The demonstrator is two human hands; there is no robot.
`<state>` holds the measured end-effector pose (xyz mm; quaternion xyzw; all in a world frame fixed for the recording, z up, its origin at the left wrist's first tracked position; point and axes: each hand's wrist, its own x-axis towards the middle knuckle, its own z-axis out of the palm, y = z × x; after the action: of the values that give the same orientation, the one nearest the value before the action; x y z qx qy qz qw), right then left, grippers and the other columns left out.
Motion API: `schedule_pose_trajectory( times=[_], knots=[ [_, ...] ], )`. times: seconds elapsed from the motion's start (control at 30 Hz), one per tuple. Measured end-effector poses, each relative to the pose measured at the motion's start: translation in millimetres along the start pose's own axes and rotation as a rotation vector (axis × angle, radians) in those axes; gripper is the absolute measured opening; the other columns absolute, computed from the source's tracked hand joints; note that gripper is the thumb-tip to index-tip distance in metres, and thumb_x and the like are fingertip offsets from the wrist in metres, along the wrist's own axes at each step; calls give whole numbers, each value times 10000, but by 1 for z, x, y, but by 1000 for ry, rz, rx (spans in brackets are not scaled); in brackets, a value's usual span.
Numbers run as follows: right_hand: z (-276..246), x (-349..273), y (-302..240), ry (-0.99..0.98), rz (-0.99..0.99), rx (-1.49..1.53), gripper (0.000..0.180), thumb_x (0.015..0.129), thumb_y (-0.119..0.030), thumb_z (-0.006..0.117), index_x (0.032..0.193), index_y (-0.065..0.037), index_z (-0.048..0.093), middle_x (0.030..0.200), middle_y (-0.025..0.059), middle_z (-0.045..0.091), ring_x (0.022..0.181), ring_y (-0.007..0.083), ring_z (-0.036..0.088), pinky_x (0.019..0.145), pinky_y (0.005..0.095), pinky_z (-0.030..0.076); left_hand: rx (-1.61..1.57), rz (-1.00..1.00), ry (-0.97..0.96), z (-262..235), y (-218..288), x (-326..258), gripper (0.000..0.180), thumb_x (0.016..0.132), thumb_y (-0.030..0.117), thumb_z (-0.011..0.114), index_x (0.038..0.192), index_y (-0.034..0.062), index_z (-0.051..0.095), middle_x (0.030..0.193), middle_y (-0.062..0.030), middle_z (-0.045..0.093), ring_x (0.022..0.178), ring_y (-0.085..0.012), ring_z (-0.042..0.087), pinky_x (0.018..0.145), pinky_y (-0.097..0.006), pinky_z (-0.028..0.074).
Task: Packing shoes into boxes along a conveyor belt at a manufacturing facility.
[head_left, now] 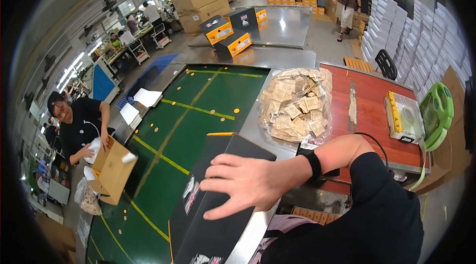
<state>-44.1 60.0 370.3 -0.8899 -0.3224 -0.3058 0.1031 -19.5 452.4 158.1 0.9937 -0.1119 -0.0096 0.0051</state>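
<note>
My right hand reaches in from the right with a black band round the wrist. Its fingers are spread, palm down, over a black shoe box with orange edges and a small flag print. Whether the palm presses on the lid or hovers just above it, I cannot tell. The box lies at the near edge of a green conveyor belt. Just beyond my wrist sits a clear plastic bag full of small tan paper packets. My left hand is out of view.
Across the belt, a co-worker handles white paper in an open brown box. Black-and-orange shoe boxes stand on the far metal table. A red-brown tabletop at right bears a boxed item and a green plastic case.
</note>
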Motion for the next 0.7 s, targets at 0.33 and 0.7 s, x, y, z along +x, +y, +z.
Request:
schedule_pose_trajectory(
  times=[0.33,0.7],
  knots=[
    [36,6,-19,39,-5,471,811,430,-197,790,1211,-162,574,1180,218,460,1049,403,459,922,495,342,-179,205,-43,-24,36,4,524,974,518,361,1230,138,615,1140,-173,626,971,-388,591,867,-489,433],
    [50,8,-34,-1,-74,476,811,394,-190,784,1179,-137,588,1172,239,468,1044,409,464,936,520,354,-700,460,-185,65,100,91,475,953,423,414,1269,107,575,1290,-174,512,1135,-396,484,978,-513,345]
  ],
)
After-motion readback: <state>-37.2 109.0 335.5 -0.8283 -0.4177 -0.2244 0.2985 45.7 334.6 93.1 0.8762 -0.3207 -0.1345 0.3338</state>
